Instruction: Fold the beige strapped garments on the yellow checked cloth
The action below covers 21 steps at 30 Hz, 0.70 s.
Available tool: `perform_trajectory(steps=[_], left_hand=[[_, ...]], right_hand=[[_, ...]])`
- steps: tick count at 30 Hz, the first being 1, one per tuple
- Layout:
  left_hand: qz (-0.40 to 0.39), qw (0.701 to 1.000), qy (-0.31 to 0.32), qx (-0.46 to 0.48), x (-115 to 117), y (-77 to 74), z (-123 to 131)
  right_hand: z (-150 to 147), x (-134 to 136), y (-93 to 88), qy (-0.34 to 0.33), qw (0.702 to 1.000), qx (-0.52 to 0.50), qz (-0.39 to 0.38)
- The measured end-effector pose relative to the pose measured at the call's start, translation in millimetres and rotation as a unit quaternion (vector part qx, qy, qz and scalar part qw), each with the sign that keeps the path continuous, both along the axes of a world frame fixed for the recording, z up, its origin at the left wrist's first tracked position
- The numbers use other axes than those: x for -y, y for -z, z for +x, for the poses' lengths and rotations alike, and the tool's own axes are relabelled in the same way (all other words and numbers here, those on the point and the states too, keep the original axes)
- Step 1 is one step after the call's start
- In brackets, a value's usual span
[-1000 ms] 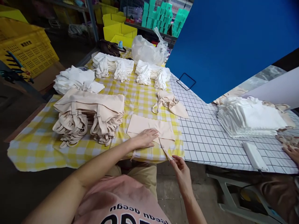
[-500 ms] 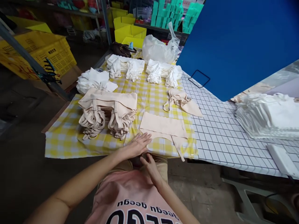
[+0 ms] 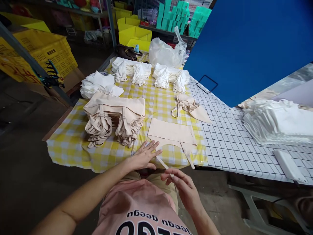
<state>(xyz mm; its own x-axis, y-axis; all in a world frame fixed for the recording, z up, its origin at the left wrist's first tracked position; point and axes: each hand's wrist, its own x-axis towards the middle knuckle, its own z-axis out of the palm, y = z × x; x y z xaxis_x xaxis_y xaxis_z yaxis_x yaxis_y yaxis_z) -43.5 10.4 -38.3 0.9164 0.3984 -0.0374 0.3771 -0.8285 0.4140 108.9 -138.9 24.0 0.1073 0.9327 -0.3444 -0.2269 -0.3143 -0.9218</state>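
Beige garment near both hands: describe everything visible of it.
The beige garment, of smooth, thin-looking fabric, lies mostly flat on the yellow checked cloth, its wide panel on the far side. One strap reaches the cloth's near edge; another runs from the spread left hand to the pinching fingers of the right hand.

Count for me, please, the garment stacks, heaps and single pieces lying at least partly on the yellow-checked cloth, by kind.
Neat white stacks: 2
Loose white heap: 1
Beige strapped stack: 1
Flat beige garment: 1
Crumpled beige bundle: 1
Total: 6
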Motion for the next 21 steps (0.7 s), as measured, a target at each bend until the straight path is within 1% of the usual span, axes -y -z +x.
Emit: perform_trajectory(steps=[2,3,4,8,11,13,16,19,21], left_hand=[[-0.005,1.0,-0.001,0.001,1,-0.3,-1],[-0.008,1.0,-0.001,0.001,1,-0.3,-1],[-0.01,1.0,-0.002,0.002,1,-0.3,-1],[-0.019,1.0,-0.008,0.007,1,-0.3,-1],[-0.02,1.0,-0.008,0.008,0,0.4,0],[-0.021,1.0,-0.004,0.005,0,1.3,0],[-0.022,1.0,-0.001,0.003,-1,1.9,1],[-0.028,1.0,-0.002,0.002,-1,1.0,0],[-0.044,0.999,0.0,-0.002,-1,-1.1,1]], right_hand=[[7,-11,-3.5,0.003,0.998,-0.06,-0.008],[10,-18,-3.5,0.013,0.997,-0.07,-0.011],[13,-24,-2.7,0.031,0.997,-0.069,-0.013],[25,-47,2.8,0.142,0.988,-0.053,-0.011],[34,-58,3.0,0.181,0.983,-0.034,-0.009],[38,-64,1.1,0.197,0.98,-0.011,0.0],[42,-72,-2.9,0.217,0.975,0.018,0.039],[43,-78,-7.0,0.206,0.974,0.045,0.081],[41,-82,-9.2,0.19,0.975,0.069,0.094]])
